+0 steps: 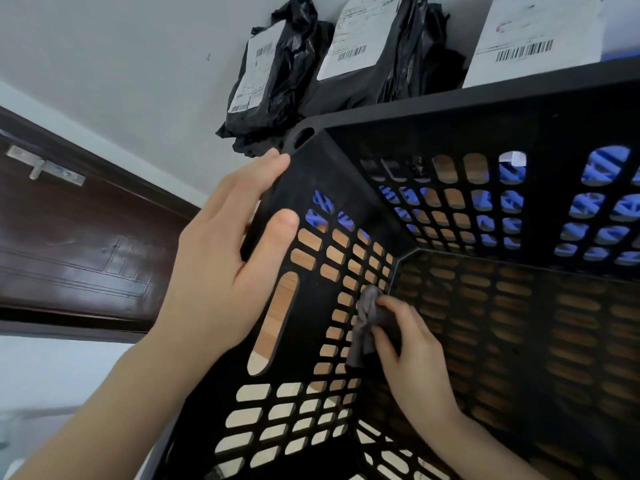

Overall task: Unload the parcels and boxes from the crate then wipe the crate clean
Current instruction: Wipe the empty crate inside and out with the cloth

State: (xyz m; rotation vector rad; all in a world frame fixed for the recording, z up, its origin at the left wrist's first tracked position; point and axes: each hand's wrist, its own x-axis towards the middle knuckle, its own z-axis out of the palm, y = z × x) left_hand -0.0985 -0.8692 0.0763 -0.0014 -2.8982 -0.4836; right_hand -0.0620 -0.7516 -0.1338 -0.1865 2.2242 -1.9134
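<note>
Your left hand (225, 261) clasped crate (485, 102) left rim, thumb inside. Your right hand (412, 355) pinched grey cloth (365, 327) against inner left wall near far corner.

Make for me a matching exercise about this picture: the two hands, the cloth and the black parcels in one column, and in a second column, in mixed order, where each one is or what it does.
Column 1
1. left hand
2. right hand
3. cloth
4. black parcels

Column 2
A. lie outside the crate, beyond its far rim
B. grey, bunched against the crate's inner wall
C. holds the crate's side wall near the rim, thumb on the inside
D. reaches down inside the crate and pinches the cloth

Pairs: 1-C, 2-D, 3-B, 4-A
</note>
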